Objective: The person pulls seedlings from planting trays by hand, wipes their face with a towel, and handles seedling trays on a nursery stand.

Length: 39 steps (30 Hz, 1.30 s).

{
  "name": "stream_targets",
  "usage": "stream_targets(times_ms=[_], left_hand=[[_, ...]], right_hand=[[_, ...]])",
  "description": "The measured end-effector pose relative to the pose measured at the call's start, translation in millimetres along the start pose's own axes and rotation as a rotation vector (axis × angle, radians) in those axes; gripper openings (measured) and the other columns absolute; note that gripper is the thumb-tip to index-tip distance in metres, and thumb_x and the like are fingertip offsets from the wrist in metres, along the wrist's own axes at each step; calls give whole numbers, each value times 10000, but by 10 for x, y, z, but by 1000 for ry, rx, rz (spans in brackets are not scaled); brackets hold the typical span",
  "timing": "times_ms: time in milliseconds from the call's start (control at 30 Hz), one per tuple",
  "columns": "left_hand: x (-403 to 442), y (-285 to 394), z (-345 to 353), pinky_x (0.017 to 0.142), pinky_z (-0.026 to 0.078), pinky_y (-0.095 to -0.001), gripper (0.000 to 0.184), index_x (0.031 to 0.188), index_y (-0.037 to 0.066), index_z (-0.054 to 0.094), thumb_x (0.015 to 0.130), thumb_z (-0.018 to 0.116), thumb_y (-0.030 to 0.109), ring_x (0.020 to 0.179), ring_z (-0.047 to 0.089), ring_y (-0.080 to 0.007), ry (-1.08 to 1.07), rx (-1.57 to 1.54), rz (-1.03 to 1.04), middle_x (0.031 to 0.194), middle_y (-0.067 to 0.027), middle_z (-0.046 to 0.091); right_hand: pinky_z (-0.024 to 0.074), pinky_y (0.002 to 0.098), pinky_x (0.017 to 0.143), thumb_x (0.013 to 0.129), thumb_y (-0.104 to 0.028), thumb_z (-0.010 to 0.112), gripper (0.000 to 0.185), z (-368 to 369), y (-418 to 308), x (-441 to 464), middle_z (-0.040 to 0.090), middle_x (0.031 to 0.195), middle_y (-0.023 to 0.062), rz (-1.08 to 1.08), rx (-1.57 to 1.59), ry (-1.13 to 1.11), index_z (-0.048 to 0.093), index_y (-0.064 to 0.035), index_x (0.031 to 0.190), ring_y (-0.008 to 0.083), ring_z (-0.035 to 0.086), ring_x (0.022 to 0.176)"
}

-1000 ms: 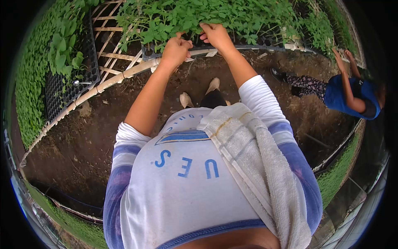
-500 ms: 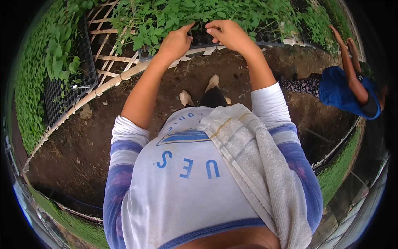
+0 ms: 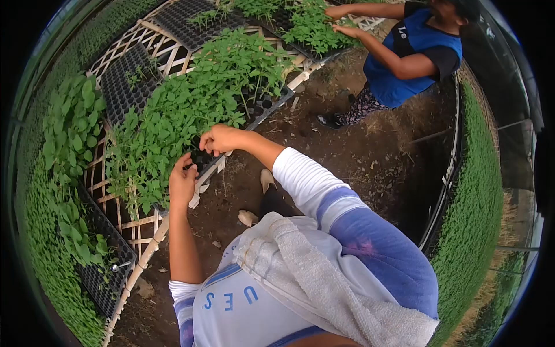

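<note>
My left hand [image 3: 183, 182] is at the front edge of a black seedling tray [image 3: 267, 107], its fingers half bent and the thumb a little apart from them. Nothing shows between them. Just to the right, my right hand [image 3: 219, 140] reaches over the same edge with its fingers curled in. Whatever its fingertips hold, if anything, is too small to make out. Both hands are close against leafy green seedlings [image 3: 173, 107], which fill most of the tray. A few dark tray cells show between the two hands.
A bamboo lattice bench [image 3: 151, 246] carries the trays. Another black tray [image 3: 95, 277] stands at the left with broad-leaved seedlings [image 3: 72, 121] beside it. A co-worker in a blue vest [image 3: 399, 63] reaches into plants at the upper right. Bare soil [image 3: 352, 168] forms the path.
The view has turned to the right, bringing the co-worker and more trays into sight. My hands stay at the tray edge; the left index finger, stretched out before, is now more bent.
</note>
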State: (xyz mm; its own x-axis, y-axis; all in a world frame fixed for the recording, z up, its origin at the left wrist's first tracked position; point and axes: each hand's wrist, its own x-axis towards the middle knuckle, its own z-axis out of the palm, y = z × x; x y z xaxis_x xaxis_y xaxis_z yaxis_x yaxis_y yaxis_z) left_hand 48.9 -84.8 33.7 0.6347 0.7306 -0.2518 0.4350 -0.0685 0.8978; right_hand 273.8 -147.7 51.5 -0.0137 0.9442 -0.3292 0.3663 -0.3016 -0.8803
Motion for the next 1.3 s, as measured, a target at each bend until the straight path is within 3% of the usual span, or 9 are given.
stream_targets(times_ms=[233,433,600,833,933,1000,1100,1133,1300], left_hand=[[-427,68,116,719,555,-289,475,1417,-12,500,959,601,63,902,668,-173,-178,-63,-3,1346,-169,580],[-597,-24,296,758,538,-280,363,1319,1,582,967,603,86,895,657,-140,-379,-112,-72,1216,-133,656],[-518,250,506,763,536,-279,345,1310,4,594,978,597,100,903,662,-139,-411,-89,-60,1185,-121,682],[55,843,1033,739,535,-261,314,1285,-4,611,981,592,72,895,653,-119,-465,-102,-14,1139,-98,689],[369,1367,1445,759,549,-278,301,1274,-2,614,990,593,95,911,664,-138,-485,-87,-14,1144,-103,691],[597,1657,1745,776,559,-288,286,1268,5,616,1003,590,110,917,670,-147,-545,-120,2,1147,-108,690],[957,2044,2214,776,558,-286,286,1271,3,611,1007,584,108,913,669,-141,-659,-153,41,1148,-108,686],[1073,2146,2371,776,558,-286,286,1271,3,611,1007,584,108,913,669,-141,-648,-158,26,1148,-108,686],[1658,2549,3005,786,564,-288,286,1269,-10,602,1005,583,98,908,674,-151,-701,-197,36,1127,-112,683]], right_hand=[[518,264,580,1004,-238,585,243,-30,160,-1139,721,821,51,87,290,-268,703,-38,1074,109,663,642],[517,242,583,1020,-252,588,235,-786,747,-1885,701,773,35,241,447,283,694,-53,955,93,648,636],[524,226,651,1033,-231,575,169,-1475,1045,-2142,692,856,-11,144,814,834,667,-94,997,68,636,716],[548,294,708,1019,-183,581,140,-2325,1702,-1952,689,953,31,-76,1235,988,638,-73,1084,128,644,811],[563,362,850,1022,-150,561,236,-2802,2039,-1707,650,1177,116,-51,1391,1018,595,-42,1229,211,638,1002],[527,421,993,1039,-137,527,304,-3069,2159,-1499,522,1379,178,22,1507,1174,520,-6,1313,299,556,1211],[474,456,1078,1036,-131,532,382,-3489,2450,-1270,392,1499,204,10,1680,1146,445,7,1382,345,452,1327],[546,418,971,1022,-139,574,369,-3611,2537,-1219,473,1381,207,43,1707,1125,453,19,1333,331,543,1205],[583,323,696,934,-151,726,269,-3964,2530,-1140,560,1034,129,94,1734,1041,565,-5,1094,245,632,916]])
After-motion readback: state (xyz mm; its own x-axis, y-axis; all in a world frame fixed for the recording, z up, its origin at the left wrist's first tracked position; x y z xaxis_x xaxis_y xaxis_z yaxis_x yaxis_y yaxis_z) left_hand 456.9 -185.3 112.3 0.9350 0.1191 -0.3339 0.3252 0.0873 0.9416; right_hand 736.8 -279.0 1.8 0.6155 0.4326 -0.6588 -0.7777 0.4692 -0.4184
